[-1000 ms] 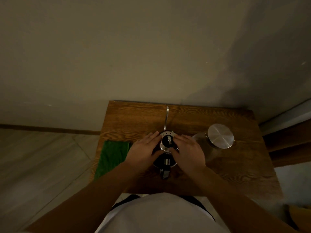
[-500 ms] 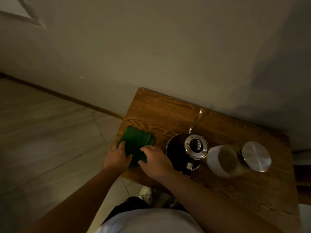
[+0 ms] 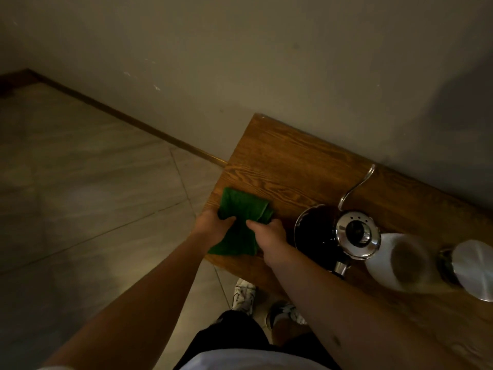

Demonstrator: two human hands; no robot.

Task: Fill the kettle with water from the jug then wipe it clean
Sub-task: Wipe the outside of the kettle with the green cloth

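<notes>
A green cloth lies bunched at the left end of the wooden table. My left hand grips its left side and my right hand pinches its right side. To the right stands the dark gooseneck kettle with a shiny steel lid on top and its thin spout pointing toward the wall. Right of the kettle stands a clear jug, blurred.
A round steel lid rests on the table at the far right edge of view. The wall runs right behind the table. Tiled floor lies to the left, and white shoes show below the table's near edge.
Both hands left the kettle lid and moved left to the green cloth, then closed on it and bunched it up. The view swung left.
</notes>
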